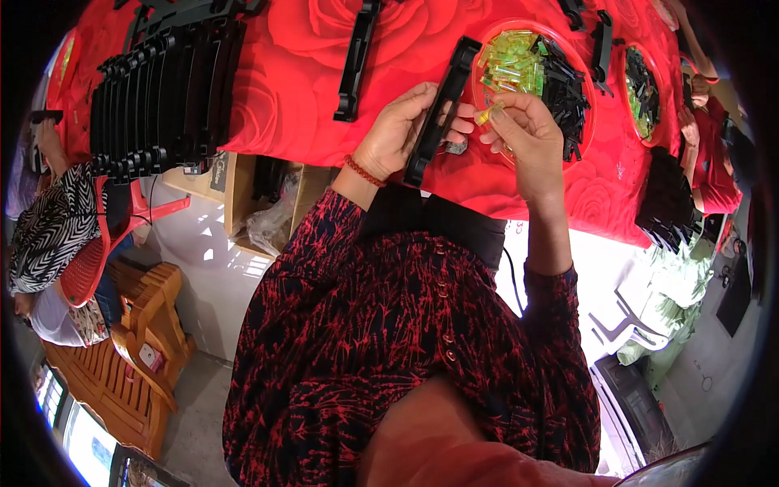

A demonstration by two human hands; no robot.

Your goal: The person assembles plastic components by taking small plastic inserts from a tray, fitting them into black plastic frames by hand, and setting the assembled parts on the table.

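Observation:
My left hand [398, 130] is closed around a long black plastic strip [442, 109], held tilted over the table's near edge. Beside it my right hand [527, 138] pinches a small translucent yellow plastic piece [488, 112] between thumb and fingers, close to the strip's right side. Just beyond that hand sits a round red-rimmed tray [591, 81]. In it, yellow-green clear pieces [511, 61] lie on the left and small black pieces [564, 101] on the right. A small grey lump [456, 148] shows near the table edge, partly behind my fingers.
A row of similar black strips [162, 105] lies at the left on the red rose-patterned cloth [292, 97]. Another strip [355, 69] lies alone farther in. At the right are a second tray [641, 93], more black strips [669, 203] and other people at work. A red chair [85, 268] stands left.

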